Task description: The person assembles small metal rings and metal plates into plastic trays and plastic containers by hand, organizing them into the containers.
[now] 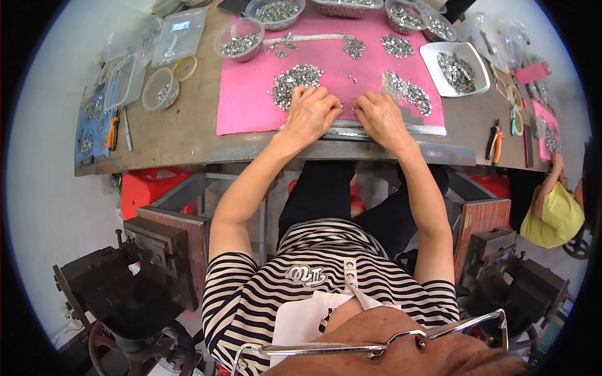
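Note:
My left hand point(311, 114) rests at the near edge of the pink mat point(251, 94), thumb and fingers closed in a pinch. A tiny silvery piece shows at its fingertips. Facing it across a small gap, my right hand point(381, 118) is also pinched, with a glint of small metal at the tips. Just beyond my left hand lies a heap of small shiny metal parts point(298, 78). Another pile of metal parts point(411, 95) spreads beside my right hand. A metal strip point(351, 133) runs along the mat's edge under my hands. The exact shape of the held pieces is too small to tell.
Clear tubs point(239, 39) of metal parts stand along the back, and a white tray point(458, 67) at right. Orange-handled pliers lie left point(113, 130) and right point(495, 143). Dark machine vises point(153, 250) flank my seat. Another person in a yellow top point(553, 216) sits at far right.

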Demonstrator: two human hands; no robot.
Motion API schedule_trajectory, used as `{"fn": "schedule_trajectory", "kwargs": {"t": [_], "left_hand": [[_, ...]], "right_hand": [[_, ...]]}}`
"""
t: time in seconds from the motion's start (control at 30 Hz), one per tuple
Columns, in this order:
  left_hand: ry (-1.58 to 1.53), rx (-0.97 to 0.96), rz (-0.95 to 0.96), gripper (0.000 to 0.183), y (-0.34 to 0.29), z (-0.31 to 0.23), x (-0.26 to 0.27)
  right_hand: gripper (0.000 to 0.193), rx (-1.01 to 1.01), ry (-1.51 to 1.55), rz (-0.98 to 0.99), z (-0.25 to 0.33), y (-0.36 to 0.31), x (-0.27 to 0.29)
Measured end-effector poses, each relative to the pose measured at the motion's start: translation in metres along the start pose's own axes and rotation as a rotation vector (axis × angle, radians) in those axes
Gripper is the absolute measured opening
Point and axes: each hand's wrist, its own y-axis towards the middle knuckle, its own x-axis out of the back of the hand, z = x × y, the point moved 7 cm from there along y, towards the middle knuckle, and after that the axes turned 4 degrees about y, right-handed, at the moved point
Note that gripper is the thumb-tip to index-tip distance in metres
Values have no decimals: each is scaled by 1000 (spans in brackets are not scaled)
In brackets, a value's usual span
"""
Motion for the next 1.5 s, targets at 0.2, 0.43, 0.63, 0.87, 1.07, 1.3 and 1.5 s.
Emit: {"fn": "schedule_trajectory", "kwargs": {"t": [0.2, 0.43, 0.63, 0.87, 1.07, 1.3, 1.5], "left_hand": [[-46, 9, 19, 7, -1, 0, 0], [-60, -47, 76, 5, -2, -5, 0], [-399, 59, 70, 7, -8, -27, 8], [-434, 94, -84, 9, -23, -39, -4], [-399, 77, -89, 11, -28, -47, -10], [-372, 55, -122, 13, -31, -48, -11], [-283, -9, -162, 15, -31, -54, -9]], "right_hand": [[7, 24, 57, -10, 1, -1, 10], [9, -10, -13, 57, -9, -7, 9], [8, -58, 290, -69, 0, -20, 28], [9, 9, 266, -82, 26, -43, 27], [11, 82, 96, -138, 35, -47, 24], [17, 52, 102, -242, 37, -54, 27], [17, 18, 186, -272, 32, -61, 25]]}}
